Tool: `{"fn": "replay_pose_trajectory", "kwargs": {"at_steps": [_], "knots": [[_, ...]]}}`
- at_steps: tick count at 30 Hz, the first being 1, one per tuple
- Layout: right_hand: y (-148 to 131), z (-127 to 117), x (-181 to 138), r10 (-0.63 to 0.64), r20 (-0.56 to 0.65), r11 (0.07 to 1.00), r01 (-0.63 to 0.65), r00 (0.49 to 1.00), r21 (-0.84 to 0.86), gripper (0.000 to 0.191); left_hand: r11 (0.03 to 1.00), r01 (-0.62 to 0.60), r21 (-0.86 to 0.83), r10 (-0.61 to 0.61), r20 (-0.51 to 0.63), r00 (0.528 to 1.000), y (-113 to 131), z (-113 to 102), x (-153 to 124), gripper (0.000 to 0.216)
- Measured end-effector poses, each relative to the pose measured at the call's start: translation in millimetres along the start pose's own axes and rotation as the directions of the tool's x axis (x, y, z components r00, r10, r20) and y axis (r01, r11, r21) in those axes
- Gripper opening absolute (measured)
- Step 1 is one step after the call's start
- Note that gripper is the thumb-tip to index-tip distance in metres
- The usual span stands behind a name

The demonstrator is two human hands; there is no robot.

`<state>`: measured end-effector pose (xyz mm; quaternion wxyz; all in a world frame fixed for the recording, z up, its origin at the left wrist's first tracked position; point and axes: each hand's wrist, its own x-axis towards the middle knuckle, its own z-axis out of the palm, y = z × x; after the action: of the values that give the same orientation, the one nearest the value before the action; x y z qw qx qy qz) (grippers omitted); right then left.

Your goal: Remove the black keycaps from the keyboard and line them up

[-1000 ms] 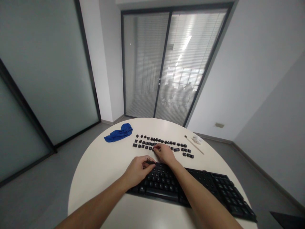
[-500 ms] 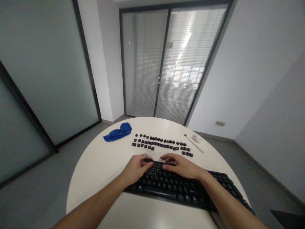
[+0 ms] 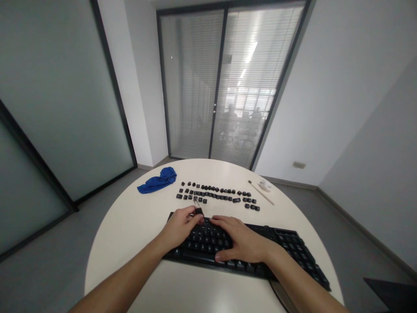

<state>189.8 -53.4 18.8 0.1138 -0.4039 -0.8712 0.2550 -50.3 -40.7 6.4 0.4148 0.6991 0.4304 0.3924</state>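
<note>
My left hand [image 3: 180, 226] is closed on a keycap puller [image 3: 198, 211], a small black handle with thin wire prongs pointing away from me. It is over the far left part of a black keyboard [image 3: 208, 256]. My right hand [image 3: 243, 241] lies spread on the middle of the keyboard, fingers toward its far edge and thumb near the bottom rows. Part of the keys is hidden under this hand. Beyond the keyboard, several loose black keycaps [image 3: 217, 196] are laid out in rows on the white round table [image 3: 137, 243].
A blue cloth [image 3: 158, 181] lies crumpled at the table's far left. At the far right are a thin brush [image 3: 261, 192] and a white crumpled item [image 3: 265, 186]. The dark edge of some object [image 3: 391, 292] shows off the table at lower right.
My left hand has turned the puller so its wires point away from me. My right hand has spread from the far edge down over the keys. The keyboard has shifted slightly left in view.
</note>
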Motion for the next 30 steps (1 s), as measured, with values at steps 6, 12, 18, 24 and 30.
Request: {"fn": "replay_pose_trajectory", "kwargs": {"at_steps": [6,12,18,24,30], "knots": [[-6.2,9.9,7.1,-0.016,-0.108,0.999,0.013,0.994,-0.030,0.084,0.997,-0.006,0.072,0.006,0.003,1.000,-1.6,-1.2,-1.3,0.023],[-3.7,16.6,4.5,-0.025,-0.153,0.998,0.016,0.988,-0.056,0.082,0.984,-0.019,0.177,0.015,0.021,1.000,3.1,1.1,-3.1,0.024],[-4.4,15.6,5.2,-0.026,-0.157,0.999,0.020,0.987,-0.038,0.082,0.906,-0.174,0.385,0.152,0.088,0.984,7.8,6.3,-6.6,0.028],[-5.0,16.4,4.0,-0.023,-0.161,0.999,0.018,0.987,-0.037,0.082,0.941,-0.148,0.303,0.123,0.098,0.988,5.2,4.1,-6.8,0.024],[-10.8,12.1,3.5,-0.063,-0.128,0.995,0.052,0.990,-0.083,0.065,0.978,-0.101,0.185,0.086,0.091,0.992,5.2,1.9,-8.1,0.025]]}}
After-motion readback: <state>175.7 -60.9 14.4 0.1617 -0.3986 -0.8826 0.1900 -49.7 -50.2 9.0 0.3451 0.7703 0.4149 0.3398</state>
